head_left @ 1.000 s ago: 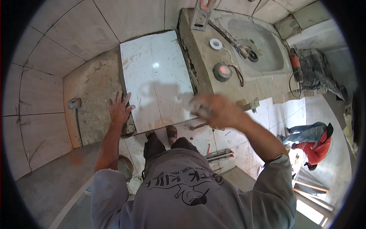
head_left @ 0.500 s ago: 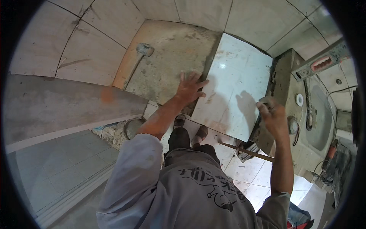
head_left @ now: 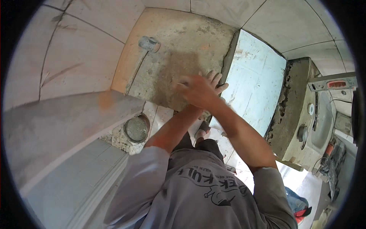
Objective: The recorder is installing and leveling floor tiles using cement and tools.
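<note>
A large white tile lies on the raised concrete counter, a rough gap along its right side. My left hand has its fingers spread at the tile's left edge, partly hidden behind my other arm. Crossing over my left wrist, my right hand hovers above the bare concrete slab with its fingers curled. Motion blurs it, and whatever its fingers hold, if anything, cannot be made out. Farther left on the slab rests a mallet with a grey head and a thin handle.
A spirit level lies across the ledge at the right, above a sink. A white ring-shaped roll sits on the sink's edge. On the floor at the left stands a round bucket. Tiled walls enclose the counter.
My right hand has swung from the tile's right side leftward, across my left wrist. My left hand stays near the tile's left edge. The view has shifted.
</note>
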A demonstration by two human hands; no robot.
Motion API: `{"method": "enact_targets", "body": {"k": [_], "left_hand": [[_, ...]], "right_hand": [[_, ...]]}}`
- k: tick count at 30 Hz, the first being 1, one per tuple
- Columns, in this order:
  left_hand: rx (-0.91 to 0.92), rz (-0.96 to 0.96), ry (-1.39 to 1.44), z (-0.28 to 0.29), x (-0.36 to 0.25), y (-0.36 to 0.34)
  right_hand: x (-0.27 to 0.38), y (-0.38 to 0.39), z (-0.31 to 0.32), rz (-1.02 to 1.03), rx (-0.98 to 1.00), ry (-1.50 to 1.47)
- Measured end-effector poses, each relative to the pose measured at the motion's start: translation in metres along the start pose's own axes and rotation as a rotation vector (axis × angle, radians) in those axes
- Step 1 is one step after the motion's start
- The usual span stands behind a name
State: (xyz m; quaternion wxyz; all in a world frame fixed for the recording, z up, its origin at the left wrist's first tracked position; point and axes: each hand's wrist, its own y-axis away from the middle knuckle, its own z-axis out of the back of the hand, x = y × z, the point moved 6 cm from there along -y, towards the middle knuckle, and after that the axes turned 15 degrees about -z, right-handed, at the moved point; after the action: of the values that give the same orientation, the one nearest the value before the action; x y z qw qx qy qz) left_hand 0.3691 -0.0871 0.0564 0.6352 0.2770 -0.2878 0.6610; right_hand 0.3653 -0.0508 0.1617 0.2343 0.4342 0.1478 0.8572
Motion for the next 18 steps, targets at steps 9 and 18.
{"method": "enact_targets", "body": {"k": [9, 18], "left_hand": [[-0.187, 0.372, 1.43, 0.001, 0.005, 0.004], [-0.162, 0.435, 1.484, -0.007, 0.003, 0.005]], "right_hand": [[0.077, -0.174, -0.115, -0.472, 0.064, -0.205], [0.066, -0.195, -0.13, -0.686, 0.075, -0.457]]}}
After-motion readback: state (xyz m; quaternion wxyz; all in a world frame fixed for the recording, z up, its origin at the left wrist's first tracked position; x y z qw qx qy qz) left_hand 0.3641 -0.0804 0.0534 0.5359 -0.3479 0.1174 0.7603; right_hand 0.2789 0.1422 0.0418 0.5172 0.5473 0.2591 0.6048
